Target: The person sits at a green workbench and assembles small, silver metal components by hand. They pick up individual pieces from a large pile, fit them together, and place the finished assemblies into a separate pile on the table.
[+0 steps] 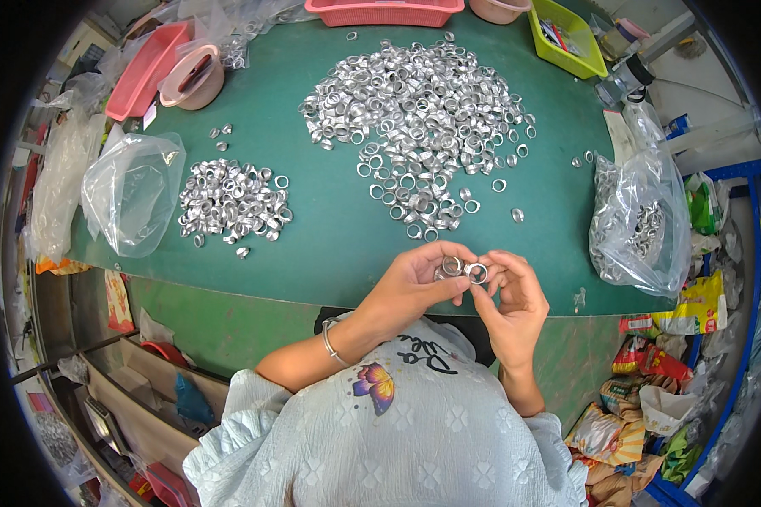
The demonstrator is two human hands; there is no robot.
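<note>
Both hands meet just over the table's near edge. My left hand (427, 275) is closed around a few silver metal rings (451, 266) held between thumb and fingers. Pinched in my right hand (513, 291) is a single silver metal ring (477, 273), its opening turned upward, close beside the rings in the left. Beyond the hands spreads a large pile of similar rings (414, 101), with some strays at its near end. A smaller ring pile (235, 201) lies to the left.
A clear plastic bag (135, 194) lies left of the small pile; another bag holding rings (643, 228) stands at right. Along the far side are red trays (385, 12), a pink bowl (192, 78) and a yellow-green basket (568, 38). Packets (613, 431) fill a blue-framed rack at right.
</note>
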